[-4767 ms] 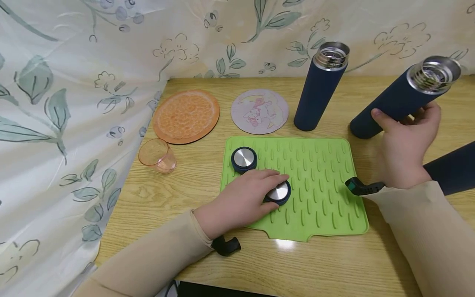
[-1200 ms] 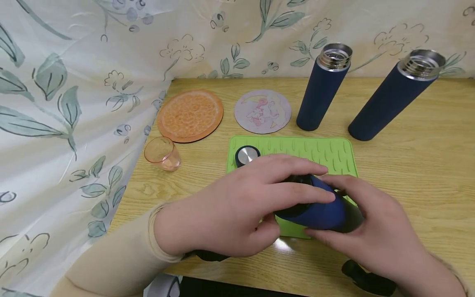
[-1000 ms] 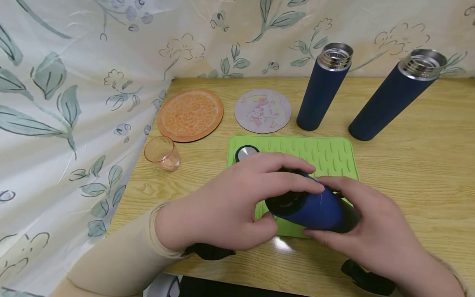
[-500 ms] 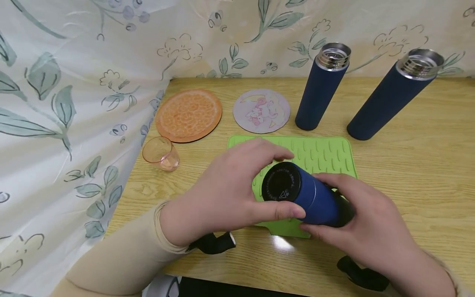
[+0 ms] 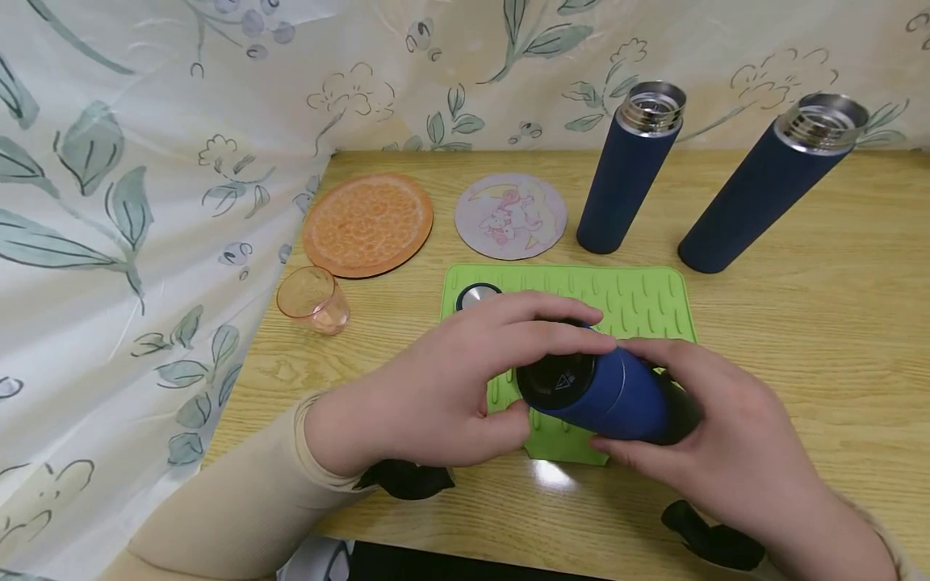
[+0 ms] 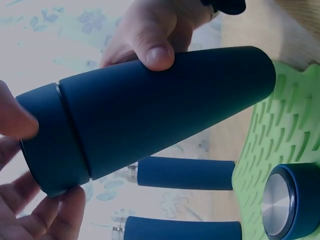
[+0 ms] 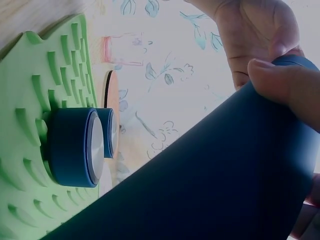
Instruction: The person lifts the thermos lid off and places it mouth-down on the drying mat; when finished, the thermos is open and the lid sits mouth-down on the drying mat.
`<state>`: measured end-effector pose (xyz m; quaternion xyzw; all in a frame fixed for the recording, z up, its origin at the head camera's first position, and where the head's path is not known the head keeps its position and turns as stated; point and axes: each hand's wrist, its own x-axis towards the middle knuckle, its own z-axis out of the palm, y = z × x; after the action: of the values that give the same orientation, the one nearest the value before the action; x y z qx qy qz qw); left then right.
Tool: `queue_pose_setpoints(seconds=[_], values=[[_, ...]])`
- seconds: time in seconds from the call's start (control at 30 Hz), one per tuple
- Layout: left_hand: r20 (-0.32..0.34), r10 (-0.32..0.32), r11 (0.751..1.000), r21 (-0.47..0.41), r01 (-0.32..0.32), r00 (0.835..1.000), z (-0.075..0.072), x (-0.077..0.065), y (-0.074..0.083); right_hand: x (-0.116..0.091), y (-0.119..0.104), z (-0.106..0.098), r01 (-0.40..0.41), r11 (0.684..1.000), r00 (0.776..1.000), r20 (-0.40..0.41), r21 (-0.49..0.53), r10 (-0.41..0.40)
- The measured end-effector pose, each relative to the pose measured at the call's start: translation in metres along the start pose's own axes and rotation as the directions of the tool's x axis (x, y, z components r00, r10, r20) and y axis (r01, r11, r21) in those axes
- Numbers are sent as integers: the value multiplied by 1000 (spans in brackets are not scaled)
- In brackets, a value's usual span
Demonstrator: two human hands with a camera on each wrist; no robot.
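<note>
Both hands hold a dark blue thermos bottle (image 5: 628,399) tilted above a green ridged mat (image 5: 647,307), its black printed round end towards the left. My left hand (image 5: 450,379) curls its thumb and fingers round the short section at that end; in the left wrist view a thin seam (image 6: 72,132) divides it from the long body. Farther along, my right hand (image 5: 734,428) grips the body between thumb and fingers. Two blue lids with steel tops stand on the mat: a near lid (image 7: 75,147) and a far lid (image 7: 110,132). In the head view, the left hand hides the near one.
Two lidless thermos bottles stand behind the mat, a left bottle (image 5: 628,190) and a right bottle (image 5: 759,194). An orange round mat (image 5: 368,224), a pink round mat (image 5: 510,215) and a clear orange-tinted glass (image 5: 314,300) lie to the left. A floral curtain (image 5: 240,81) borders the table.
Earlier, my right hand held a bottle at the back right and my left hand touched a lid. Since half a second ago, the left fingers have shifted round the held bottle's end.
</note>
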<state>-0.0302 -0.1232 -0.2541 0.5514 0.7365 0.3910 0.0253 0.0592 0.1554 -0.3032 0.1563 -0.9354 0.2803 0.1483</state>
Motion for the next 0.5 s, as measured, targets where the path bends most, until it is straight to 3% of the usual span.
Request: queue_pose_setpoints(seconds=[0.13, 0.27, 0.33, 0.4, 0.5], values=[[-29, -120, 993, -20, 119, 992, -1, -1, 2, -1, -1, 1, 0, 1000, 1000, 8, 7, 0], [-89, -292, 954, 37, 296, 952, 1, -1, 6, -2, -3, 2, 8, 1000, 1000, 5, 2, -9], [-118, -334, 937, 71, 343, 935, 3, 0, 7, -2, -4, 2, 17, 1000, 1000, 1, -3, -17], [-129, -295, 947, 88, 308, 947, 3, -1, 6, -1, -3, 2, 28, 1000, 1000, -2, -8, -28], [-103, -126, 991, 30, 130, 987, 1, -4, 2, -1, 0, 2, 36, 999, 999, -9, -1, -36]])
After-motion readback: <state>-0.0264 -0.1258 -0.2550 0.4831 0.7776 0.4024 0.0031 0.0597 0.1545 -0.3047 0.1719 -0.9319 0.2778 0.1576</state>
